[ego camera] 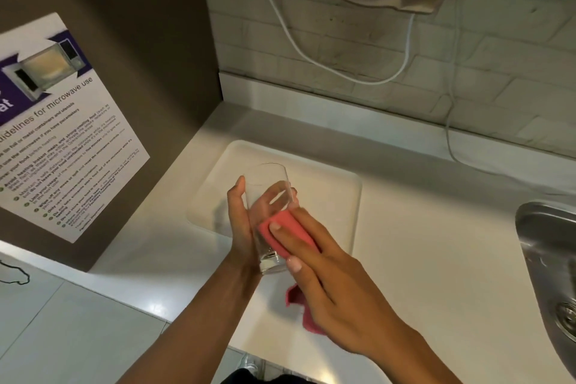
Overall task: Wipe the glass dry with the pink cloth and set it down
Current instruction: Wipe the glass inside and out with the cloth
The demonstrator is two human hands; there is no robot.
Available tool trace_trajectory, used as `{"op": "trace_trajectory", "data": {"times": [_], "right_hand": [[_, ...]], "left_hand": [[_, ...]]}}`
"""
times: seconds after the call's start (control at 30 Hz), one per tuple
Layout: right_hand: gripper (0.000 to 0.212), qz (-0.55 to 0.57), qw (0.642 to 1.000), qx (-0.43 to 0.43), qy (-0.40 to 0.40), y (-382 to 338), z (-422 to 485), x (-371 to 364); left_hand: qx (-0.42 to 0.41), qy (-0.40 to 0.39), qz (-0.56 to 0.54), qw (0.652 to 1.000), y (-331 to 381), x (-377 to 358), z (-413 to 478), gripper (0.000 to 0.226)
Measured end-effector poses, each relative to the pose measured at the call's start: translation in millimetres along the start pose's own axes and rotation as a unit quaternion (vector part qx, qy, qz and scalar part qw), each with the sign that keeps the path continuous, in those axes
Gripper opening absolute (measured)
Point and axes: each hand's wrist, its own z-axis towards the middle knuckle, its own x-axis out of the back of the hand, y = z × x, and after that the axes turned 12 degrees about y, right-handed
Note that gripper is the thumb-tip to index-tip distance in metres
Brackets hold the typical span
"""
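Note:
A clear drinking glass point(268, 193) is held in the air above the white counter, its open mouth tilted away from me. My left hand point(241, 221) grips it from the left, thumb up its side and fingers wrapped behind. My right hand point(330, 284) presses the pink cloth point(290, 229) against the glass's lower right side, fingers curled over the cloth. A loose end of the cloth hangs below my right hand.
A white tray point(336, 190) lies on the counter point(420, 259) under the glass. A steel sink point(542, 246) sits at the right edge. A brown panel with a microwave poster point(56, 134) stands left. White cables point(402, 65) hang on the tiled wall.

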Motion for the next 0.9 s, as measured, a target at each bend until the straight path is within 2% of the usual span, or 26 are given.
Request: {"op": "trace_trajectory", "data": {"times": [0.3, 0.4, 0.53, 0.6, 0.8, 0.9], "right_hand": [[0.048, -0.092, 0.995, 0.042, 0.015, 1, 3, 0], [0.046, -0.073, 0.997, 0.04, 0.005, 10, -8, 3], [0.046, -0.014, 1.0, -0.006, 0.02, 14, 3, 8], [0.044, -0.02, 1.0, 0.009, 0.014, 10, 3, 1], [0.046, -0.058, 0.997, 0.058, 0.011, 12, 6, 12], [0.052, -0.024, 0.999, 0.001, 0.045, 8, 19, 20]], "left_hand": [[0.022, -0.016, -0.033, 0.999, -12, 1, 0, 0.069], [0.007, 0.006, -0.026, 1.0, -2, 5, 3, 0.073], [0.012, 0.042, -0.042, 0.998, -10, 0, 0, 0.075], [0.01, 0.041, -0.034, 0.999, -7, -2, 2, 0.074], [0.022, 0.02, -0.031, 0.999, -10, -3, -3, 0.072], [0.054, -0.037, -0.069, 0.995, -22, -6, -11, 0.073]]}}
